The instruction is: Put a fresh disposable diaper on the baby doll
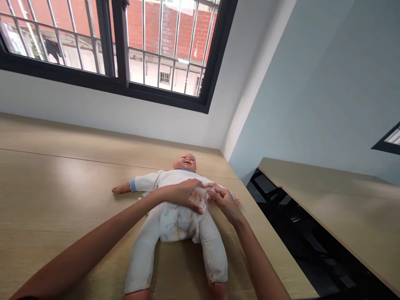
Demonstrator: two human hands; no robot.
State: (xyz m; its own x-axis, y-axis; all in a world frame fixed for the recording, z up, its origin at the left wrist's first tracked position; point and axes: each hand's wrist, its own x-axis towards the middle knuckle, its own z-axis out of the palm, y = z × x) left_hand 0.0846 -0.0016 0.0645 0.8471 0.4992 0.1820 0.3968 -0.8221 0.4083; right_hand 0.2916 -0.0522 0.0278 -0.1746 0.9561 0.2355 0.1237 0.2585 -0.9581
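A baby doll [175,177] in a white suit with blue cuffs lies on its back, head toward the window and legs toward me. Around its hips is a printed diaper [171,225]. My left hand [187,193] rests over the diaper's front at the waist, thumb and fingers spread apart around its side flap [198,198]. My right hand [223,200] is at the doll's hip on the right, its fingers pinched at the edge of that flap. The two hands' fingertips nearly meet. The diaper's far waist edge is hidden beneath my left hand.
The doll lies on a light wooden table [78,196] near its right edge. Beyond a dark gap stands a second wooden table [343,208]. A barred window [168,96] with a dark frame is in the wall behind.
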